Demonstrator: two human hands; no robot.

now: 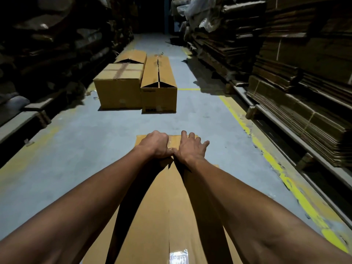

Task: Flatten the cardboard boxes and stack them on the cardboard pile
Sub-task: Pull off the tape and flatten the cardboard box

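Observation:
A long brown cardboard box [162, 212] lies on the floor in front of me, its top seam running away from me with clear tape along it. My left hand [155, 145] is curled at the far end of the seam, gripping the flap edge or the tape there. My right hand [190, 149] lies beside it with fingers spread on the right flap. Farther down the aisle stand three more boxes: a taped one [119, 88], a long one with a split top [159, 86], and one behind them [132, 56].
The grey floor aisle [85, 141] has yellow lines [285, 180] along its right side. Tall piles of flattened cardboard [304, 103] on pallets line the right. Dark stacks and sacks [47, 54] line the left.

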